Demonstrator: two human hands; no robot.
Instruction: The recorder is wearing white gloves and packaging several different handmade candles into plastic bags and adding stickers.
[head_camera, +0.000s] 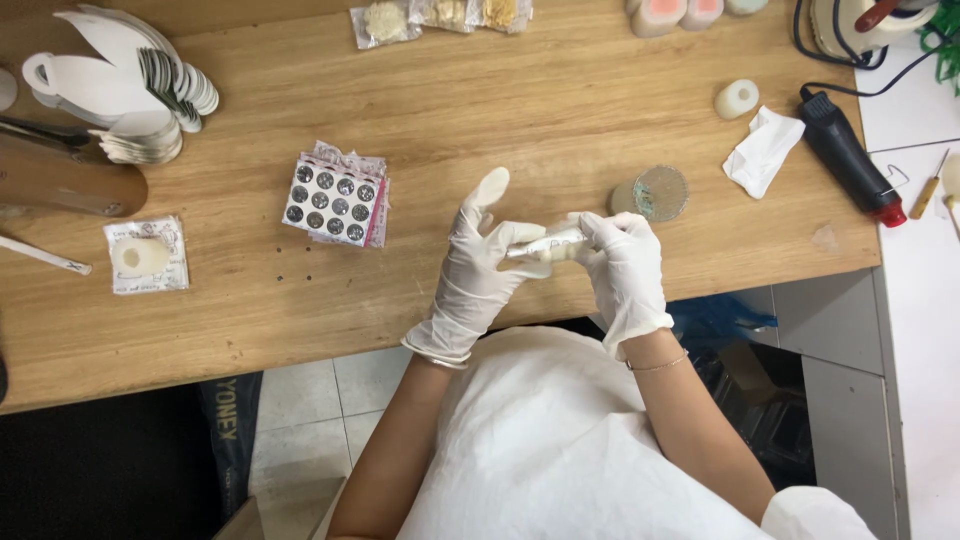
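Bare surface (560, 110) lies open ahead of the hands. The button card (337, 196) blocks the left, the round disc (660, 192) and tissue (764, 150) the right.

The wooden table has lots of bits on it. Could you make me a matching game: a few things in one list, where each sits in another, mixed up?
Things:
1. crumpled tissue
2. card of round studs
3. small tube
4. black heat tool

Places:
A. between both gloved hands
B. table's right edge, red tip
C. left of the hands, flat on the table
D. just left of the black tool

Pairs: 1-D, 2-C, 3-A, 4-B
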